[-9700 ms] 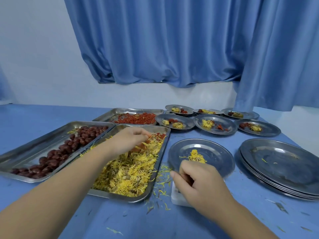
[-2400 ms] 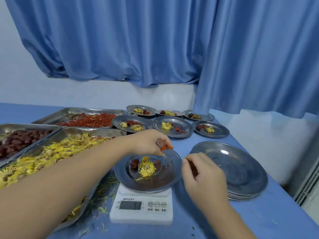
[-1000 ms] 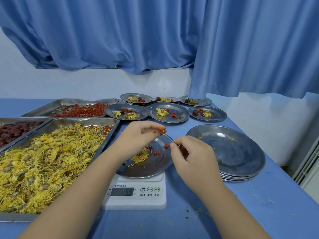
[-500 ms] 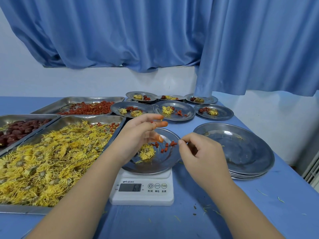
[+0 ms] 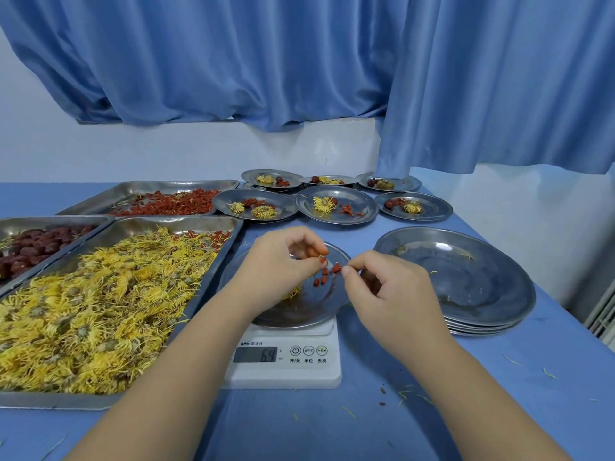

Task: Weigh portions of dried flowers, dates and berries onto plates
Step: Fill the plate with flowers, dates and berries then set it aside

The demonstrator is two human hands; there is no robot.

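Observation:
A steel plate (image 5: 319,304) sits on a white digital scale (image 5: 283,364) whose display reads 64. Yellow dried flowers and several red berries (image 5: 324,276) lie on the plate. My left hand (image 5: 283,261) hovers over the plate with curled fingers that pinch red berries at the tips. My right hand (image 5: 386,284) is just right of the plate, thumb and forefinger pinched together near a berry; what it holds is hidden. Left of the scale are a tray of yellow flowers (image 5: 100,301), a tray of dates (image 5: 30,247) and a tray of red berries (image 5: 166,202).
A stack of bare steel plates (image 5: 466,281) stands right of the scale. Several filled plates (image 5: 336,206) line the back of the blue table under a blue curtain. Loose petals lie scattered on the table front. The table's right edge is close to the stack.
My left hand has lowered its fingers toward the plate and more berries lie on it. The scale reading has gone up. My right hand stays pinched by the plate's rim.

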